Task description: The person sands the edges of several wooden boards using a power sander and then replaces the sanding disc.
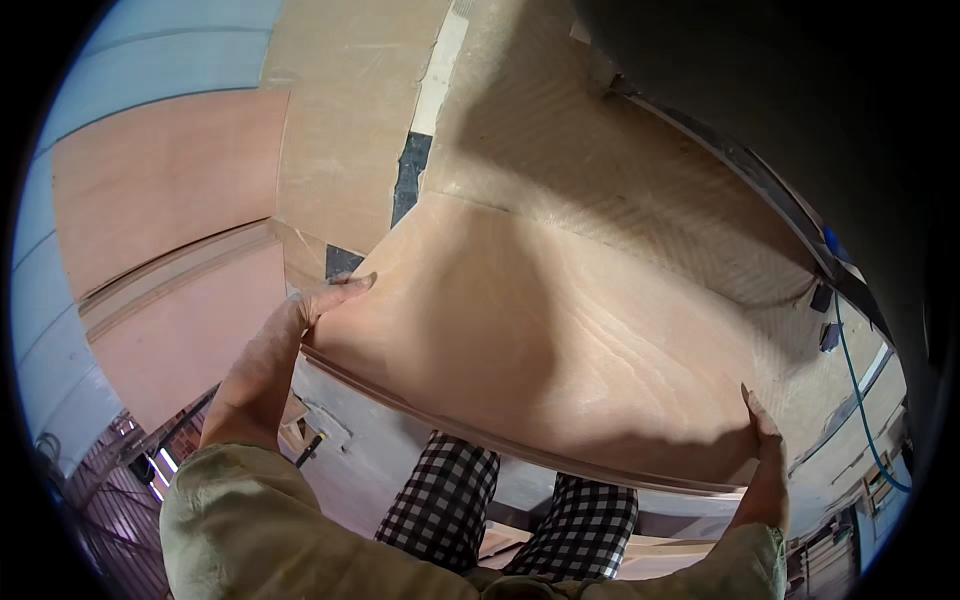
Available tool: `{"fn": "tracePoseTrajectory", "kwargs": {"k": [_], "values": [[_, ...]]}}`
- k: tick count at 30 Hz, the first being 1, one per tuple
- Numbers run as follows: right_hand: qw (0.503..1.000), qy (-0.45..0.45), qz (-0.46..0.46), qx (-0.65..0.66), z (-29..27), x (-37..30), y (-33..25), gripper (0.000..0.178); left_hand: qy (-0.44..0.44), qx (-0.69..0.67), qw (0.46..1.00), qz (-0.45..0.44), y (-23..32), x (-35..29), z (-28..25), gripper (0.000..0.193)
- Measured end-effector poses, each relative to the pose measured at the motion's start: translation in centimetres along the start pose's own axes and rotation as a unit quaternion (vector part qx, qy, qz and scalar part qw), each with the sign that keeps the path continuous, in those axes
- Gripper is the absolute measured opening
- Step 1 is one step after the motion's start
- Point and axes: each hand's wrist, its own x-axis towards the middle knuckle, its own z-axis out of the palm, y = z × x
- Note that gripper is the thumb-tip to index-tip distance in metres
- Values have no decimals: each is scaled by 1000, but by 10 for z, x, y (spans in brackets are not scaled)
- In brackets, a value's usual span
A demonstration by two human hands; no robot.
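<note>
Hands (pixel 332 297) (pixel 764 424) hold a wooden sheet (pixel 590 350), long axis slanting down rightward.

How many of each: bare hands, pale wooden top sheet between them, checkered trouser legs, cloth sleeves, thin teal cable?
Bare hands (left hand, right hand): 2
Pale wooden top sheet: 1
Black-and-white checkered trouser legs: 2
Pale-olive cloth sleeves: 2
Thin teal cable or hose: 1
Total: 8

The left sleeve (pixel 240 520), toward half past seven, is pale khaki-green cloth, loose and creased, ending at the forearm; the right sleeve (pixel 735 562), toward half past four, is of similar pale cloth; the trousers (pixel 440 500), at six o'clock, are checked in black, grey and white; the left hand (pixel 338 294), at nine, and the right hand (pixel 764 425), near four, are bare.
</note>
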Motion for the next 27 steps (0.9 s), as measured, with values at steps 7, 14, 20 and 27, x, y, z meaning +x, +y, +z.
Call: {"fn": "tracePoseTrajectory", "kwargs": {"k": [7,14,20,27], "values": [[999,9,5,-43,-4,-43,-24,81,85,96,992,5,-56,15,-23,90],[989,-22,-24,-145,-4,-122,-58,69,74,45,996,-1,-188,-101,-33,78],[960,-95,-68,-255,58,-197,-135,60,98,73,988,-92,-270,-245,-68,75],[803,-227,-274,-479,177,-238,-311,58,160,-33,971,-174,-464,-282,-80,70]]}}
